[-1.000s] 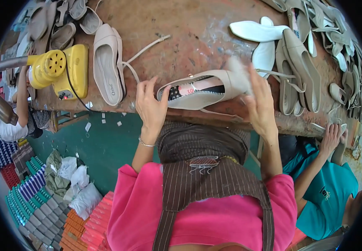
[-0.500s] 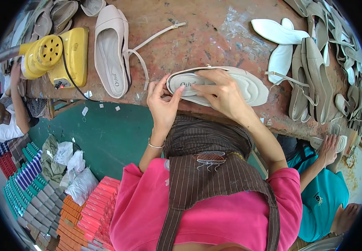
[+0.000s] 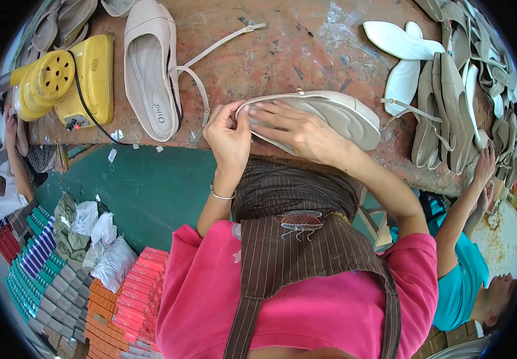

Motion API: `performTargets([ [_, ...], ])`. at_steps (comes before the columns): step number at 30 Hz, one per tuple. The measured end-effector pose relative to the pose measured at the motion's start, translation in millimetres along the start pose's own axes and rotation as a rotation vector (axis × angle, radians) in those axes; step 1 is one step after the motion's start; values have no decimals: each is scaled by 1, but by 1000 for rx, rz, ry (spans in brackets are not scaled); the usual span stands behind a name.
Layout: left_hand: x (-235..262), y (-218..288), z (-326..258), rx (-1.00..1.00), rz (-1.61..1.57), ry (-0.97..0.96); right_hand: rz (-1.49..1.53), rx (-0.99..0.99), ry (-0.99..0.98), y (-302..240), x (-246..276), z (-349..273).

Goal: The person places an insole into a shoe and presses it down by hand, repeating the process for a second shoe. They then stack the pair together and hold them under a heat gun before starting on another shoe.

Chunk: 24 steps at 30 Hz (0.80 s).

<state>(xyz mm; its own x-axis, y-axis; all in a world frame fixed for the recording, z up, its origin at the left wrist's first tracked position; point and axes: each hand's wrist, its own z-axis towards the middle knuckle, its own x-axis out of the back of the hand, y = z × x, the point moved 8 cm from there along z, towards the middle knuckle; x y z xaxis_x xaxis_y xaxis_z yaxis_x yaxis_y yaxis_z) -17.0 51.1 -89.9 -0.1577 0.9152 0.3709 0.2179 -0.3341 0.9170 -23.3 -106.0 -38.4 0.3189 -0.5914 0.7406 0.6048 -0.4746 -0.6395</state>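
Note:
A beige flat shoe (image 3: 359, 106) lies sideways at the table's near edge, heel to the left and toe to the right. My left hand (image 3: 228, 133) is closed around its heel end, thumb at the rim. Inside the shoe is a pale padded insole (image 3: 325, 110). My right hand (image 3: 299, 133) lies over the heel part of this insole, its fingers stretched flat and pressed together, hiding what is beneath. To the left stands another beige shoe (image 3: 149, 84) with a lining inside and a long thin buckled strap (image 3: 225, 40) trailing right.
A yellow machine (image 3: 94, 90) with a black cord stands at the left. White insole-shaped pieces (image 3: 399, 43), taupe shoes (image 3: 444, 119) and a shoe pile (image 3: 500, 78) crowd the right. A person in teal (image 3: 464, 275) works at the right edge; another person (image 3: 7, 191) is far left.
My right hand has moved left toward the heel, its bent fingers now flattened over the insole. The shoe has tilted slightly. The teal-clad person's hand has moved up to the table edge.

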Motion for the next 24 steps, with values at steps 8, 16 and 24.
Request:
performTargets([
  [8,0,3,3,-56,108,-7,-310,-202,-54,-13,4,-20],
  [16,-18,18,-33,41,223,-200,-626,-533,591,22,92,-36],
  [24,-77,88,-122,-647,539,-424,24,-481,404,9,103,-61],
])
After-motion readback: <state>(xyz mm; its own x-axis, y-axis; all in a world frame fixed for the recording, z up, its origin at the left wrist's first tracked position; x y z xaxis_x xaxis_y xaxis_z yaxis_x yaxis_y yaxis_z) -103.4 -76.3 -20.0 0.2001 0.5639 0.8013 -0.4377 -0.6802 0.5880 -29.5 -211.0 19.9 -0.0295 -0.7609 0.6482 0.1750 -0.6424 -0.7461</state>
